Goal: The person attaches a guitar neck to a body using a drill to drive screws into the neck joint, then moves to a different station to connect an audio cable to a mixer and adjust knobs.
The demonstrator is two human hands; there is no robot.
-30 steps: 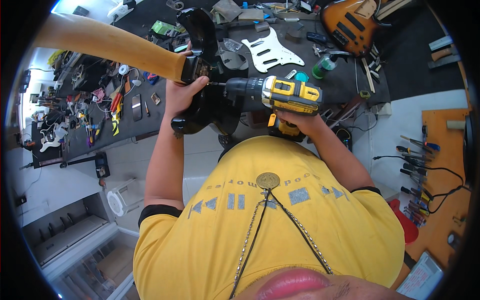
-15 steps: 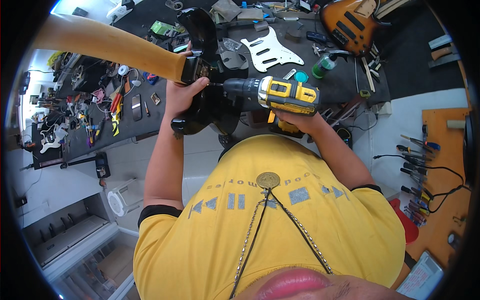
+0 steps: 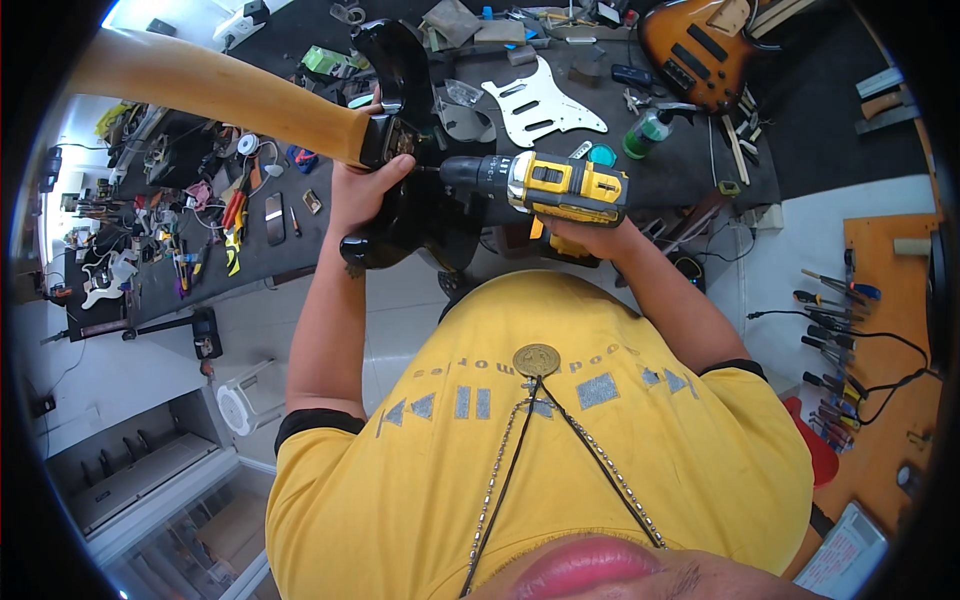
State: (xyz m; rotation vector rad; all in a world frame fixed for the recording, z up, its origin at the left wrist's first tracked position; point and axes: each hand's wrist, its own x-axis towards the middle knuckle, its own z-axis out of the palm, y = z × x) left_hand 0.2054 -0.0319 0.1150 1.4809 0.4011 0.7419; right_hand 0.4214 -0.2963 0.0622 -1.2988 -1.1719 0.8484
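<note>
My left hand (image 3: 367, 196) grips the glossy black guitar body (image 3: 410, 228) at the neck joint, thumb near a dark plate (image 3: 390, 138). The pale wooden neck (image 3: 230, 95) extends to the upper left. My right hand (image 3: 590, 233) is wrapped round the handle of a yellow-and-black drill (image 3: 568, 188), which points left, its chuck level with my thumb tip and close to the joint. The exact contact point of the bit is too small to make out. Behind the guitar lies a white pickguard (image 3: 540, 110), with a green spray bottle (image 3: 645, 135) to its right.
A sunburst guitar body (image 3: 700, 50) lies at the back right of the dark workbench (image 3: 752, 160). Several tools, cables and a phone (image 3: 275, 218) cover the left side. Screwdrivers (image 3: 830, 340) hang on an orange board (image 3: 880, 250) at right; a white stool (image 3: 245, 398) stands below left.
The drill and my right hand have shifted slightly left, closer to the neck joint. My left hand and the guitar have barely moved.
</note>
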